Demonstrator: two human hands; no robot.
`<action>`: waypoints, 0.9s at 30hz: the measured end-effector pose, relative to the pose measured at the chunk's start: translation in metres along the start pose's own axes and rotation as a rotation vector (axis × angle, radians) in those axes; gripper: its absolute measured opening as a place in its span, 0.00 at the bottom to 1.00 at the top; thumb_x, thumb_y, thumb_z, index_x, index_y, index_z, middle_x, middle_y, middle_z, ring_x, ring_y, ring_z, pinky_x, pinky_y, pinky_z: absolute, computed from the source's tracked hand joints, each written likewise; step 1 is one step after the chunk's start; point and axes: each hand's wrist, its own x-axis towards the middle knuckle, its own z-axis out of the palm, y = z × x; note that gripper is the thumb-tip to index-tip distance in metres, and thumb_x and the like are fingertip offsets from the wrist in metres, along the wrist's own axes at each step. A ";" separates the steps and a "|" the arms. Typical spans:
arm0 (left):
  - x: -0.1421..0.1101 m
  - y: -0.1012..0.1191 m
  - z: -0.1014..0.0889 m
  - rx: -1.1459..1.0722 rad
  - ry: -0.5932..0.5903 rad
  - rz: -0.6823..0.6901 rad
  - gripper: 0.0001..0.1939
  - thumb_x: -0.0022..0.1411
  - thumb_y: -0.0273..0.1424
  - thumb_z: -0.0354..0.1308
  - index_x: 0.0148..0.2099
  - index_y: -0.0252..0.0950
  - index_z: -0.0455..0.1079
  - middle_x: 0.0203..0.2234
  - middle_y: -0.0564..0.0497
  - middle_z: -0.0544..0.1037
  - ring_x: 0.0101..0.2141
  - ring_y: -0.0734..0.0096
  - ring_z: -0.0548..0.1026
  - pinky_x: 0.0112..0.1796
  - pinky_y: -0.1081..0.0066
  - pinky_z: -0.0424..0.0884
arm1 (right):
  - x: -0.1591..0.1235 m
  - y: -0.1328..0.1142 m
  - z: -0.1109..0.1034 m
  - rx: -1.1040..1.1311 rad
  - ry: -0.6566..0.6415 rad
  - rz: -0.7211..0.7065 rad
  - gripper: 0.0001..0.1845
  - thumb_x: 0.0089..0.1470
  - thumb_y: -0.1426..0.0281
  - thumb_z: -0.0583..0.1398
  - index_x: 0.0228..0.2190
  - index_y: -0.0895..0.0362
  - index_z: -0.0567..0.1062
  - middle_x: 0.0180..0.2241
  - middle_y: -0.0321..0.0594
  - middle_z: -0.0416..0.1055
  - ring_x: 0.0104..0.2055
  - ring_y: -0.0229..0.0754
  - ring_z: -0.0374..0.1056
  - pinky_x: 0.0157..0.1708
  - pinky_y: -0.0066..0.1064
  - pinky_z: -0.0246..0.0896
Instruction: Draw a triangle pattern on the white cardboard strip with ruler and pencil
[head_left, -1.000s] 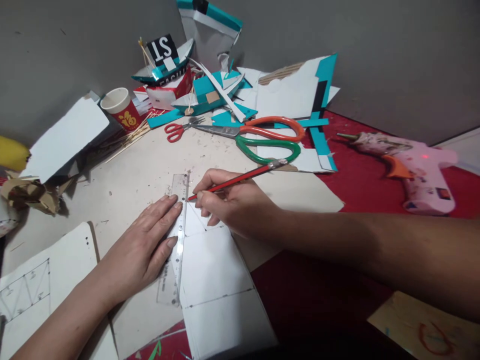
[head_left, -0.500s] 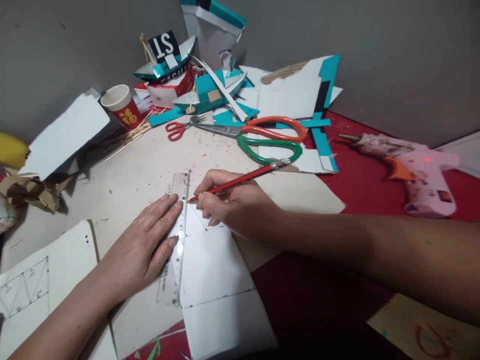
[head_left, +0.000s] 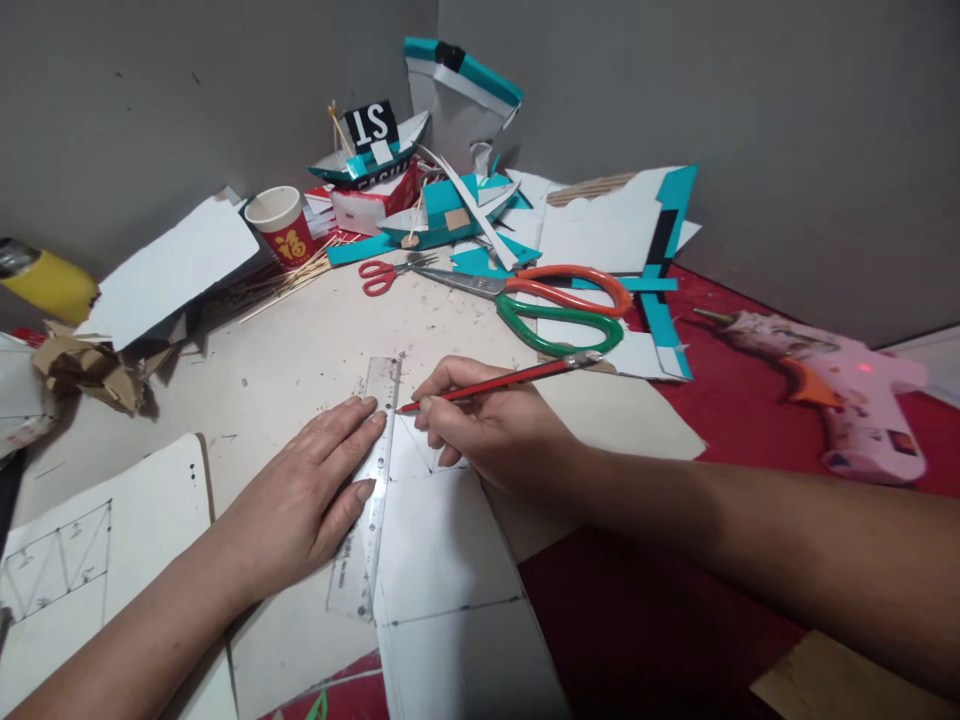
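Observation:
My left hand [head_left: 300, 495] lies flat, its fingers stretched out and pressing on a clear plastic ruler [head_left: 381, 470]. The ruler runs along the left edge of a white card [head_left: 427, 550] marked with drawn lines and dots. In my right hand [head_left: 480, 415] a red and black pencil [head_left: 510, 379] is pinched between thumb and fingers. Its tip touches down beside the ruler's upper end, at the card's top left corner. Part of the card's upper drawing is hidden under my right hand.
Large scissors [head_left: 555, 300] with orange and green handles and small red scissors [head_left: 379, 277] lie beyond my hands. Paper boats [head_left: 371, 145], a paper cup [head_left: 281, 228] and card scraps crowd the back. A pink glue gun [head_left: 847, 390] rests right; a drawn-on white sheet [head_left: 150, 560] lies left.
The head view has shifted, so everything appears a little farther right and lower. The left hand still presses the ruler, and the pencil tip stays near the ruler's upper end.

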 end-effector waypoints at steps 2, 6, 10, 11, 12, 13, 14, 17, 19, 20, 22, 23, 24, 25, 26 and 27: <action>0.000 0.000 0.000 0.000 -0.002 -0.005 0.27 0.72 0.35 0.45 0.70 0.34 0.52 0.68 0.39 0.56 0.66 0.55 0.55 0.62 0.50 0.60 | 0.000 0.000 0.000 0.002 0.009 0.012 0.02 0.49 0.71 0.59 0.26 0.55 0.70 0.20 0.32 0.66 0.22 0.35 0.64 0.17 0.23 0.66; 0.000 0.000 0.001 0.006 0.008 -0.003 0.27 0.72 0.35 0.46 0.69 0.34 0.52 0.68 0.39 0.57 0.66 0.55 0.56 0.62 0.49 0.61 | 0.001 -0.001 0.001 0.006 0.014 0.019 0.01 0.48 0.71 0.59 0.26 0.55 0.70 0.22 0.34 0.69 0.23 0.35 0.65 0.17 0.23 0.67; 0.000 0.000 0.001 0.006 0.013 0.007 0.27 0.72 0.35 0.46 0.69 0.34 0.53 0.67 0.38 0.57 0.66 0.55 0.56 0.62 0.49 0.61 | 0.002 -0.001 0.001 -0.002 0.014 0.009 0.01 0.48 0.72 0.58 0.26 0.55 0.70 0.22 0.34 0.69 0.23 0.34 0.65 0.17 0.23 0.67; 0.000 0.000 0.001 0.006 0.013 0.007 0.26 0.72 0.35 0.46 0.69 0.34 0.53 0.67 0.38 0.58 0.66 0.55 0.56 0.62 0.49 0.61 | 0.001 -0.001 0.001 -0.010 0.013 0.005 0.01 0.48 0.72 0.58 0.26 0.56 0.70 0.22 0.34 0.69 0.22 0.34 0.65 0.17 0.22 0.67; 0.000 0.000 0.001 0.005 0.014 0.007 0.26 0.72 0.35 0.46 0.69 0.34 0.53 0.67 0.38 0.58 0.66 0.55 0.56 0.62 0.49 0.61 | 0.001 -0.001 0.001 -0.021 0.013 0.002 0.02 0.48 0.72 0.58 0.25 0.56 0.70 0.21 0.33 0.68 0.22 0.34 0.65 0.17 0.22 0.67; 0.000 0.000 0.001 0.005 0.017 0.008 0.26 0.72 0.35 0.46 0.69 0.34 0.53 0.67 0.38 0.58 0.66 0.55 0.56 0.62 0.49 0.62 | 0.001 -0.001 0.000 -0.031 0.015 0.000 0.02 0.49 0.72 0.58 0.25 0.56 0.70 0.21 0.33 0.68 0.22 0.34 0.65 0.17 0.22 0.67; 0.000 0.000 0.001 0.006 0.019 0.007 0.26 0.72 0.35 0.45 0.69 0.33 0.53 0.67 0.38 0.58 0.66 0.55 0.56 0.61 0.49 0.62 | 0.000 -0.001 0.000 -0.041 0.014 -0.004 0.02 0.49 0.72 0.58 0.25 0.56 0.70 0.21 0.33 0.68 0.22 0.34 0.65 0.17 0.22 0.67; 0.001 0.001 0.001 0.010 0.011 0.003 0.27 0.72 0.36 0.46 0.69 0.33 0.53 0.67 0.38 0.58 0.66 0.54 0.57 0.61 0.49 0.62 | 0.000 -0.001 -0.001 -0.068 0.011 -0.016 0.02 0.50 0.72 0.58 0.26 0.56 0.70 0.21 0.33 0.69 0.23 0.35 0.66 0.17 0.22 0.67; 0.001 0.001 0.001 0.010 0.007 0.000 0.27 0.72 0.36 0.46 0.69 0.33 0.53 0.67 0.38 0.58 0.66 0.54 0.57 0.61 0.49 0.62 | 0.001 -0.001 0.000 -0.088 0.005 -0.022 0.02 0.51 0.72 0.58 0.26 0.56 0.70 0.21 0.33 0.69 0.23 0.35 0.66 0.17 0.22 0.67; 0.001 0.001 0.001 0.009 0.010 -0.001 0.27 0.72 0.36 0.46 0.69 0.33 0.53 0.67 0.38 0.58 0.66 0.55 0.57 0.61 0.50 0.62 | 0.001 -0.001 0.000 -0.097 0.005 -0.023 0.02 0.51 0.72 0.58 0.27 0.56 0.71 0.21 0.33 0.69 0.22 0.35 0.66 0.17 0.23 0.68; 0.001 0.000 0.001 0.006 0.016 -0.001 0.27 0.72 0.36 0.46 0.69 0.33 0.53 0.67 0.38 0.58 0.66 0.54 0.57 0.61 0.50 0.62 | 0.002 0.000 0.000 -0.105 0.003 -0.026 0.02 0.51 0.72 0.58 0.27 0.56 0.71 0.22 0.33 0.69 0.23 0.35 0.66 0.18 0.23 0.68; 0.001 0.000 0.001 0.005 0.018 0.000 0.27 0.72 0.36 0.46 0.69 0.33 0.54 0.67 0.38 0.58 0.66 0.54 0.57 0.61 0.50 0.62 | 0.002 0.000 0.000 -0.104 0.006 -0.028 0.02 0.51 0.72 0.58 0.27 0.56 0.71 0.22 0.33 0.70 0.23 0.35 0.67 0.18 0.24 0.68; 0.001 0.000 0.001 0.003 0.019 0.001 0.27 0.72 0.36 0.46 0.69 0.33 0.54 0.67 0.38 0.58 0.65 0.54 0.58 0.61 0.50 0.63 | 0.001 0.000 0.000 -0.101 0.008 -0.030 0.02 0.51 0.72 0.58 0.27 0.56 0.71 0.23 0.34 0.70 0.24 0.35 0.67 0.18 0.24 0.69; 0.001 0.000 0.001 0.002 0.019 0.004 0.27 0.72 0.36 0.46 0.69 0.33 0.54 0.67 0.38 0.59 0.65 0.54 0.58 0.61 0.49 0.63 | 0.001 0.000 0.000 -0.102 0.007 -0.030 0.02 0.51 0.72 0.58 0.27 0.56 0.71 0.23 0.34 0.71 0.24 0.35 0.67 0.18 0.24 0.69; 0.001 0.000 0.000 0.000 0.019 0.007 0.26 0.72 0.36 0.46 0.68 0.33 0.55 0.66 0.38 0.59 0.65 0.53 0.58 0.61 0.49 0.63 | 0.001 0.000 -0.001 -0.105 0.006 -0.029 0.02 0.51 0.72 0.58 0.27 0.56 0.71 0.23 0.34 0.71 0.23 0.35 0.67 0.18 0.24 0.69; 0.002 0.000 0.000 -0.001 0.019 0.007 0.26 0.72 0.36 0.46 0.68 0.32 0.55 0.66 0.37 0.59 0.65 0.53 0.59 0.61 0.49 0.63 | 0.001 -0.001 -0.001 -0.111 0.003 -0.029 0.02 0.51 0.72 0.57 0.27 0.56 0.71 0.23 0.34 0.70 0.22 0.34 0.67 0.18 0.24 0.68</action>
